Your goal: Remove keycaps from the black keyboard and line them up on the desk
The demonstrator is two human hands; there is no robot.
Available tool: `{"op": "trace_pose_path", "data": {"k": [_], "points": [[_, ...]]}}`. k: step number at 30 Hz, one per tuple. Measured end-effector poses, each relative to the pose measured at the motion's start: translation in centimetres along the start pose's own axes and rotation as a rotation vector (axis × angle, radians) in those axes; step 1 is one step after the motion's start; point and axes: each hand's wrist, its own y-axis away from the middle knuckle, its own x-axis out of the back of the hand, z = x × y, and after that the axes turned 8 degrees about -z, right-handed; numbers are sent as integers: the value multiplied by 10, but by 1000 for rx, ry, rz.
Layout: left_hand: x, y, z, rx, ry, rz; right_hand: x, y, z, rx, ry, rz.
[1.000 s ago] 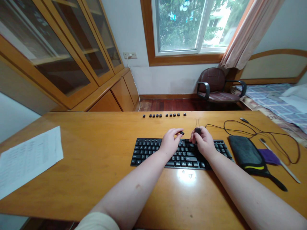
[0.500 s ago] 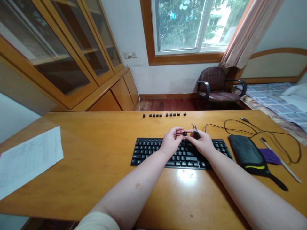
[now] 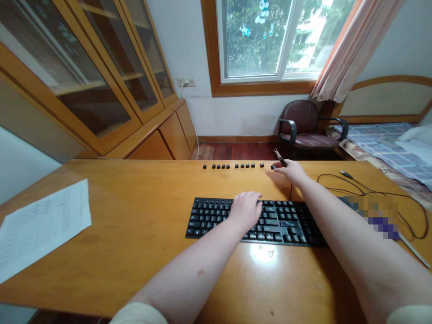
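Observation:
A black keyboard (image 3: pixel 216 216) lies in the middle of the wooden desk (image 3: pixel 141 216). My left hand (image 3: pixel 245 209) rests on its middle keys with the fingers curled down and nothing in them. My right hand (image 3: pixel 290 170) reaches to the desk's far edge, closed on a small metal keycap puller (image 3: pixel 279 158) that sticks up from the fingers. A black keycap (image 3: pixel 272 167) sits at my right fingertips, at the right end of a row of several removed keycaps (image 3: pixel 232 166) lined up along the far edge.
A printed sheet (image 3: pixel 40 225) lies at the left of the desk. The keyboard's black cable (image 3: pixel 371 192) loops at the right, beside a blurred patch. Wooden glass-door cabinets (image 3: pixel 87 76) stand at the left; a brown chair (image 3: pixel 305 123) and a bed are beyond the desk.
My right hand took the keycap from my left fingers and moved out to the far edge, to the row's right end. My left hand dropped onto the keyboard.

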Motion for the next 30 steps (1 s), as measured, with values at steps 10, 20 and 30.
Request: {"op": "trace_pose_path", "data": {"k": [10,20,30], "points": [[-1,0,-1,15,-4,-30,-20,-49,13,-48,207,-60],[-1,0,0,16,11,-38,-21,-55,15,-53,263,-96],[-1,0,0,24,14,-40,-20,-52,10,-55,265,-95]]}}
